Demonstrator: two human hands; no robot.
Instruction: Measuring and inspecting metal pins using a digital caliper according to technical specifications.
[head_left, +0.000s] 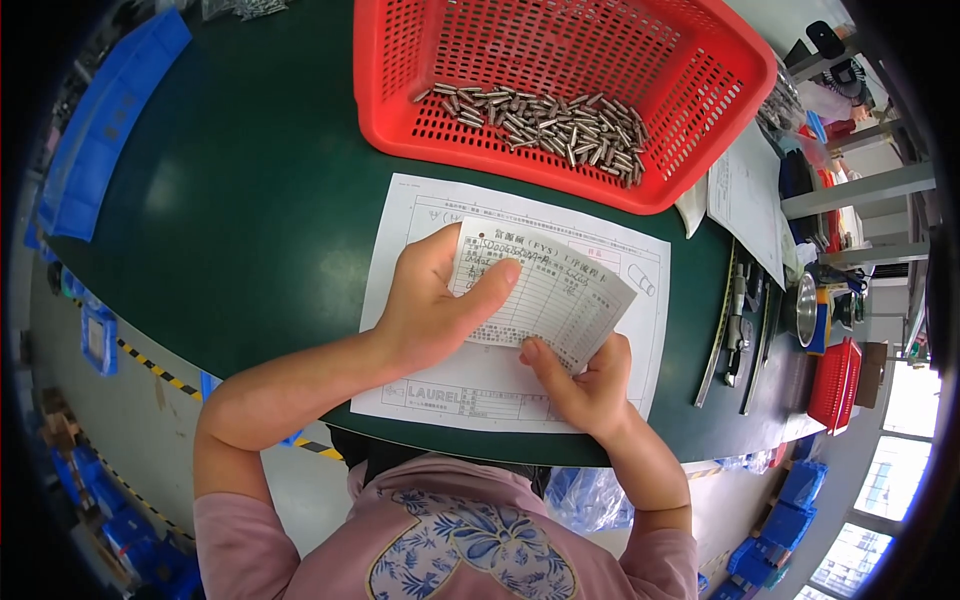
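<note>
A small printed card (560, 295) with handwriting is held above a larger white form sheet (425, 215) that lies flat on the dark green table (250, 220). My left hand (435, 305) grips the card's left side, thumb on top. My right hand (585, 385) pinches the card's lower right corner between thumb and fingers. Both forearms come in from the lower edge over a pink floral shirt.
A red perforated plastic basket (700, 110) holding several small metal pins (550, 120) stands just beyond the sheet. Loose papers (745, 195), metal tools (738, 330) and a small red basket (835, 385) lie at the right. Blue bins (100, 130) line the left edge.
</note>
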